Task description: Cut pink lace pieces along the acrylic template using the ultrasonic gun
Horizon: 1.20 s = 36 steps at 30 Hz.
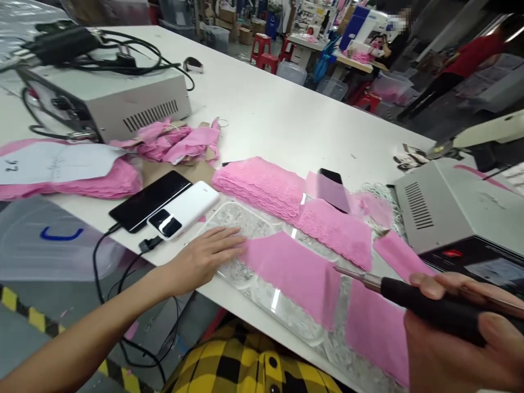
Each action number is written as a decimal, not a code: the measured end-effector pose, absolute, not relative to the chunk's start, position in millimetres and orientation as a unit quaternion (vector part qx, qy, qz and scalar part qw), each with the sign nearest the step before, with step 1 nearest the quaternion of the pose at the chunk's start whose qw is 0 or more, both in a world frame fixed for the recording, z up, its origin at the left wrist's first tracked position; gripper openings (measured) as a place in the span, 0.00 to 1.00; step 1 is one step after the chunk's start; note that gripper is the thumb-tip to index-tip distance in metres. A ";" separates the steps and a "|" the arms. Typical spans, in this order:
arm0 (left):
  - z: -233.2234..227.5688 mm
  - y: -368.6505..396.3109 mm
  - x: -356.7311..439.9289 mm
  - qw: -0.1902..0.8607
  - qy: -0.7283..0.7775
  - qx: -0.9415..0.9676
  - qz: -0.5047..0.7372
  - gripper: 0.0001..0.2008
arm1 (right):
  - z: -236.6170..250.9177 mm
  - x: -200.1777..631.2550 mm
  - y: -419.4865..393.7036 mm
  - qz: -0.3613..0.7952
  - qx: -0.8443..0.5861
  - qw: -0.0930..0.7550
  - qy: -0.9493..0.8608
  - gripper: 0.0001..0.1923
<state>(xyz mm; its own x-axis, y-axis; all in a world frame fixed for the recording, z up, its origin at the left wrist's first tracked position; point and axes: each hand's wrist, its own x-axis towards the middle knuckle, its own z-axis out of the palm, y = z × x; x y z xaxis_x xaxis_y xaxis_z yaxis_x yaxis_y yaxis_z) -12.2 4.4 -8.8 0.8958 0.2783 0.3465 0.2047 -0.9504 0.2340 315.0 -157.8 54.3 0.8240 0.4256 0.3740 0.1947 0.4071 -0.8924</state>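
Rested lightly with spread fingers [225,243] of the left hand [196,265] at the left end of a pink panel [290,267], set flat on the glossy board [266,297]. Held in the right hand [454,349], with fingers wrapped about the dark handle, a metal-tipped tool [413,300]; pointed it at the panel's right end, but could not tell contact from hovering. Seemed at risk of creasing or dragging the cloth, because of light pressure only, and far from the tip. Might have marked the wrong place by a small slip, or scorched it, if heated (impossible to tell). Risked also catching the neighbouring panel [376,327], just beside and partly hidden by the right hand. Had little room behind, owing to the larger stack [257,183] and the smaller stack [335,229]; on the right, was limited by the grey box [450,202]. Needed care leftward for the power bank [184,210] and the hanging cable [95,262], near enough to the forearm for snagging. Found wider room only beyond the stacks, across the white tabletop [278,114].
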 end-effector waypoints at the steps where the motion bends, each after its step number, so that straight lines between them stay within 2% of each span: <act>1: -9.6 5.6 -13.7 0.097 0.137 0.964 0.208 0.29 | 56.4 310.1 -154.2 0.076 -0.529 0.791 -0.298 0.10; 3: -13.0 8.1 -16.5 0.103 0.152 0.955 0.234 0.26 | 59.8 295.6 -144.1 0.093 -0.501 0.798 -0.322 0.09; 6: -19.2 10.1 -18.4 0.122 0.157 0.946 0.254 0.24 | 61.1 265.6 -126.5 0.183 -0.461 0.787 -0.367 0.10; 12: -25.7 10.2 -17.1 0.150 0.177 0.942 0.241 0.28 | 53.9 211.3 -102.4 0.290 -0.375 0.749 -0.464 0.10; 18: -24.9 8.5 -16.6 0.149 0.189 0.951 0.193 0.34 | 45.7 191.3 -88.8 0.295 -0.361 0.733 -0.495 0.09; 31: -22.1 7.2 -11.2 0.124 0.194 0.962 0.148 0.30 | 39.0 198.9 -89.2 0.294 -0.409 0.702 -0.504 0.10; 36: -18.9 8.9 -7.8 0.124 0.195 0.965 0.127 0.30 | 39.6 194.9 -87.6 0.292 -0.379 0.708 -0.520 0.09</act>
